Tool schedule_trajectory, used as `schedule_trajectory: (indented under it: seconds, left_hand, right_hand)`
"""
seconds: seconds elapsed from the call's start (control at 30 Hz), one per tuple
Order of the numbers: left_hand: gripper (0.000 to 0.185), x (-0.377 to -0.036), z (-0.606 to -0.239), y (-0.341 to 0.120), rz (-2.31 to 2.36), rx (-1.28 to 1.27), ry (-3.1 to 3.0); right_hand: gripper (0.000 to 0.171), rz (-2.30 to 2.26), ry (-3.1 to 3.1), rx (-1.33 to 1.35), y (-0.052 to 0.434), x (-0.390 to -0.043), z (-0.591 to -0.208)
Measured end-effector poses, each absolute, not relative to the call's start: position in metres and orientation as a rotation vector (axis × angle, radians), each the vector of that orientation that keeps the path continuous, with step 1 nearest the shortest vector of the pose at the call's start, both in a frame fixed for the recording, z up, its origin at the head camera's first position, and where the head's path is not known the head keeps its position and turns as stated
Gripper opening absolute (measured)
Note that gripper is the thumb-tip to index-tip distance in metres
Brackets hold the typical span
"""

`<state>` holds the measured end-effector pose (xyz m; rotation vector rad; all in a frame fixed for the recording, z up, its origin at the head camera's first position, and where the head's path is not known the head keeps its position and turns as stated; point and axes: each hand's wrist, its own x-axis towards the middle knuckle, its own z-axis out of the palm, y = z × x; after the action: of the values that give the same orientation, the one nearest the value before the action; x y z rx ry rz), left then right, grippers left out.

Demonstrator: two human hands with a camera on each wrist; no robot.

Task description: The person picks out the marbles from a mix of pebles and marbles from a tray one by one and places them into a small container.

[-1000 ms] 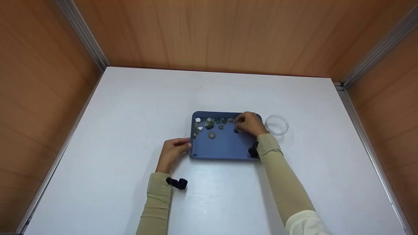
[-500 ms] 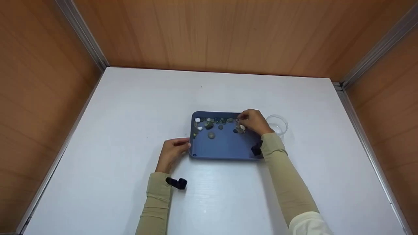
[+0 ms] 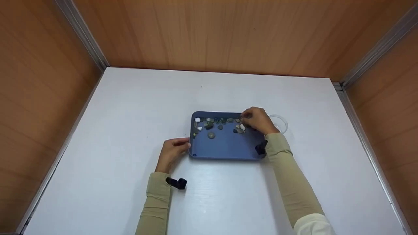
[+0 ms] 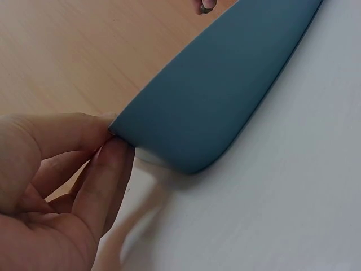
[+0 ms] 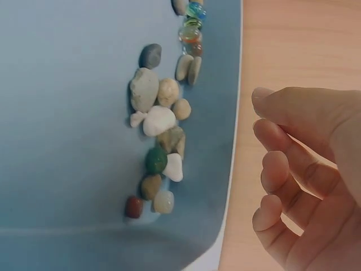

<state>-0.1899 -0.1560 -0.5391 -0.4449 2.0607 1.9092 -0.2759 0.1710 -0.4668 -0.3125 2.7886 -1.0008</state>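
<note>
The left hand (image 3: 169, 152) pinches the rim of the blue tray (image 3: 225, 147), which extends rightward from that grip. The right hand (image 3: 258, 120) hangs relaxed over the tray's far right corner, fingers loosely bent, thumb just beside the index fingertip. Pebbles (image 5: 159, 121) lie in the tray, near this grip's left; a clear round container (image 3: 282, 123) sits right of it.

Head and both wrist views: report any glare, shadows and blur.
Head: glare on the white table; the pebbles look soft. Left wrist: shadow on the table beside the left hand; the blue tray is dim. Right wrist: glints on the glass beads, no obvious motion blur on the right hand.
</note>
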Motion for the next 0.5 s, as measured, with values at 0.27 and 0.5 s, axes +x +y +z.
schedule_trajectory:
  seconds: [0.27, 0.5]
  left_hand:
    - [0.028, -0.191, -0.541, -0.156, 1.909, -0.452, 2.090]
    - [0.028, -0.190, -0.541, -0.158, 1.892, -0.456, 2.086]
  right_hand:
    - [0.025, -1.031, 2.799, -0.292, 0.177, -0.272, -0.459]
    - [0.023, -1.052, 2.830, -0.335, 0.184, -0.268, -0.454]
